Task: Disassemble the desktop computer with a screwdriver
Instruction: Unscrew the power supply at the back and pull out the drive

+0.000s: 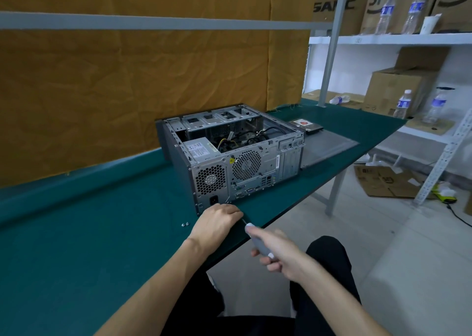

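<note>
An open desktop computer case (229, 152) lies on its side on the green table (89, 233), its back panel with fans and ports turned toward me. My right hand (278, 254) grips the grey handle of a screwdriver (258, 241), whose dark shaft points toward the case's lower back corner. My left hand (217, 221) rests on the table at that corner, fingers curled around the shaft near its tip. Two loose screws (185, 224) lie on the table left of my left hand.
The removed side panel (329, 144) lies flat to the right of the case, with a hard drive (306, 125) behind it. The table edge runs diagonally near my hands. Shelves with cardboard boxes and water bottles (403, 103) stand at the right.
</note>
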{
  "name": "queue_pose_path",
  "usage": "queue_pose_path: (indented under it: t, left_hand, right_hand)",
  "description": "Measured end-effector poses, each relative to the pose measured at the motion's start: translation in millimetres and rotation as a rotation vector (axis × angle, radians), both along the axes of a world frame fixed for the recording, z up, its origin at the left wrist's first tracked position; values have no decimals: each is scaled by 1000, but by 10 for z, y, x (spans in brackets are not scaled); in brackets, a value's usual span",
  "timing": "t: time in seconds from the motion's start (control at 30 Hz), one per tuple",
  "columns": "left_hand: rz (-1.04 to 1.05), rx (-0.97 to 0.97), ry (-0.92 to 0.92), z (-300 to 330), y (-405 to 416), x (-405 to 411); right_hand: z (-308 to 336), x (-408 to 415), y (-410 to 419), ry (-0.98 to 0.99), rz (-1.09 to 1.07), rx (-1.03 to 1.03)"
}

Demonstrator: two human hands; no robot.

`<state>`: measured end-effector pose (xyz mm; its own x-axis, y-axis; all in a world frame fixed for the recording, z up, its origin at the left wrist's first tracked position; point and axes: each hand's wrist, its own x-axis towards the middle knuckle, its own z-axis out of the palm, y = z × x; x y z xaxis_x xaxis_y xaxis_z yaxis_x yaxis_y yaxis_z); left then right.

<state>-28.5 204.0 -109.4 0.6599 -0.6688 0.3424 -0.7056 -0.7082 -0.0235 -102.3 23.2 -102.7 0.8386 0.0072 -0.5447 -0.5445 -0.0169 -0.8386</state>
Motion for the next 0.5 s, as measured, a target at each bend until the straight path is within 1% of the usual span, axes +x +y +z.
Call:
queue_pose_path:
  t: [0.03, 0.07, 0.1, 0.13, 0.2, 0.23, 0.27, 0.37, 0.4, 0.47, 0.5]
  left_hand:
    - [0, 17, -19, 7, 4, 10]
    - [1, 31, -41, 6, 4, 19]
    - [5, 46, -66, -3, -2, 29]
    - [16, 58, -87, -13, -10, 37]
    - [83, 50, -98, -26, -7, 60]
    - [137, 41, -89, -24, 6, 79]
    - [188, 37, -80, -15, 25, 100]
    - [253, 110, -68, 46, 66, 167]
    - [254, 146, -63, 74, 62, 185]
    - [236, 238, -75, 132, 47, 219]
    - [228, 282, -81, 153, 45, 231]
  right_hand:
    - [21, -6, -51, 59, 14, 97]
    - [32, -9, -93, 82, 45, 114]
    - [37, -3, -117, 74, 62, 77]
    - [30, 6, -121, 29, 62, -11]
    - [-1, 30, -97, -133, 15, -286]
    - [-30, 53, -86, -211, -14, -385]
    - [-62, 74, -78, -246, -23, -421]
    - [-81, 79, -36, -145, 20, -302]
    - [-78, 84, -29, -124, 31, -295]
    - [-65, 101, -24, -136, 37, -353]
    - [-59, 108, -21, -164, 55, -432]
